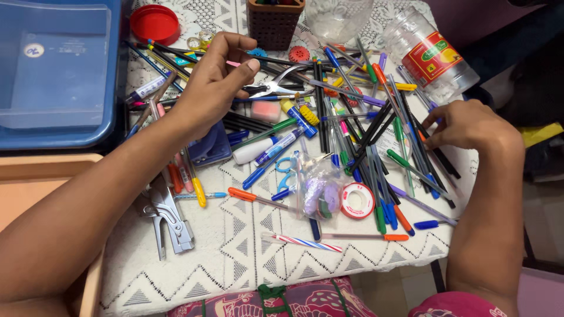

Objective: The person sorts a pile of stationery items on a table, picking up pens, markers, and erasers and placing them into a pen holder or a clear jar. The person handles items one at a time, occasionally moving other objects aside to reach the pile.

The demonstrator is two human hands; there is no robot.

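My left hand (214, 79) hovers over the far left of a heap of pens (352, 135), fingers pinched on a thin pink pen (234, 63); steel pliers (276, 85) lie just right of it. My right hand (464, 124) rests at the table's right edge, fingertips touching dark pens there, holding nothing that I can see. Pens, markers and pencils of several colours cover a white lace tablecloth (235, 258).
A brown mesh pen holder (274, 20) stands at the back, beside a clear plastic jar (432, 53) on its side and a red lid (154, 23). A blue bin (56, 70) sits left. A metal hole punch (167, 217), tape roll (357, 201) and small plastic bag (320, 191) lie near.
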